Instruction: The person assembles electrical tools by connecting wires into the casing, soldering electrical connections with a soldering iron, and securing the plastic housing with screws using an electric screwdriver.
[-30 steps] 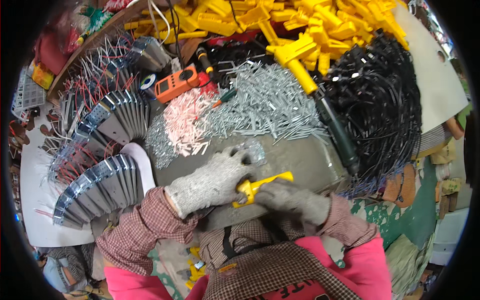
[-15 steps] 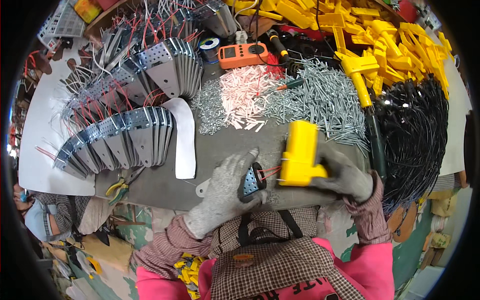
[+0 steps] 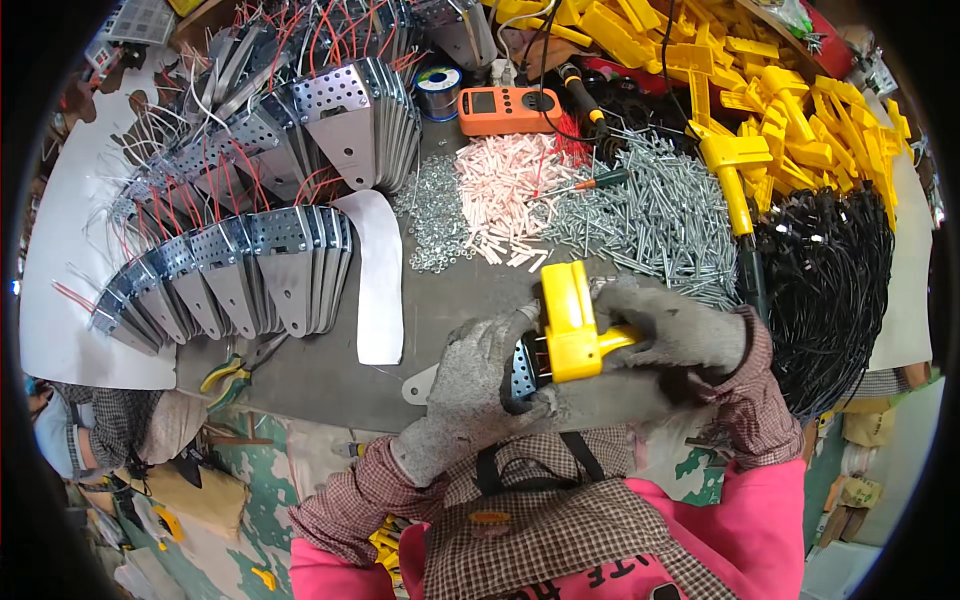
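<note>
My left hand point(image 3: 468, 372), in a grey glove, is closed round a grey metal plate point(image 3: 417, 386) with a perforated metal bracket point(image 3: 523, 374) at one end. The plate's rounded tip pokes out past the left side of the hand. My right hand point(image 3: 680, 328), also gloved, grips a yellow plastic housing point(image 3: 570, 315) by its short side stem. The housing's left side is close against the bracket, with thin wires or pins showing in the narrow gap. Whether the two parts touch cannot be made out. Both hands are above the dark worktop point(image 3: 430, 300).
Rows of metal plates with red wires point(image 3: 290, 265) stand left. A white strip point(image 3: 380, 290) and pliers point(image 3: 235, 378) lie nearer. Behind are nuts point(image 3: 435, 215), pink sleeves point(image 3: 500, 195), screws point(image 3: 650, 215) and an orange meter point(image 3: 508, 110). Yellow housings point(image 3: 780, 110) and black cables point(image 3: 825, 290) fill the right.
The yellow housing has moved left, from a hand's gap away to right beside the bracket, turning slightly. The red wires that spanned the gap hardly show now. My left hand keeps its hold.
</note>
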Tool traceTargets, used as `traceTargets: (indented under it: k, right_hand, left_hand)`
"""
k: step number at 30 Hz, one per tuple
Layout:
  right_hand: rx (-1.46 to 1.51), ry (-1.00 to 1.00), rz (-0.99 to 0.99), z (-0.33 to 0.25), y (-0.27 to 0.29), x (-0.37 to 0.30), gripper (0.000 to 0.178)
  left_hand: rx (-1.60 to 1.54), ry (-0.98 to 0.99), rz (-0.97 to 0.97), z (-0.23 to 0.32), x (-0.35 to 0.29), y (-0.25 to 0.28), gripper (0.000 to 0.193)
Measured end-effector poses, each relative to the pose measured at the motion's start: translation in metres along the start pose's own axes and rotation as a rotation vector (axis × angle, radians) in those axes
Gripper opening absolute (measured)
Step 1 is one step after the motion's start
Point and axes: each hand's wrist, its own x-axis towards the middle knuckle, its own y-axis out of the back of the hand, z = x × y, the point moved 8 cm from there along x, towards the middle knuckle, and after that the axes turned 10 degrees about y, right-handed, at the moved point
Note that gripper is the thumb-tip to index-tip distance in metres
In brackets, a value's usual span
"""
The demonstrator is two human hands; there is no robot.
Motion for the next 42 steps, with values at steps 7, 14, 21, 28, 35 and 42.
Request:
traceTargets:
  k: [7, 14, 21, 28, 35, 42]
  right_hand:
    - [-0.108, 0.11, -0.022, -0.012, 0.002, 0.016, 0.052]
    - [0.076, -0.067, -0.185, 0.005, -0.011, 0.022, 0.05]
    - [0.109, -0.042, 0.14, 0.007, 0.004, 0.005, 0.046]
    - [-0.849, -0.919, 0.991, 0.039, 0.04, -0.221, 0.048]
    - [-0.146, -0.758, 0.946, 0.054, 0.087, -0.217, 0.05]
    - [0.043, -0.607, 1.189, 0.078, 0.081, -0.226, 0.045]
  left_hand:
    - [-0.005, 0.009, -0.062, -0.009, -0.003, -0.004, 0.072]
    - [-0.037, -0.029, -0.048, -0.008, -0.005, -0.006, 0.071]
    - [-0.125, 0.061, -0.126, -0.005, 0.003, -0.013, 0.068]
    - [-0.05, 0.028, -0.159, 0.001, 0.005, -0.01, 0.067]
    - [0.012, 0.042, -0.181, 0.003, 0.008, -0.012, 0.068]
    - [0.099, 0.048, -0.197, -0.002, -0.001, -0.02, 0.068]
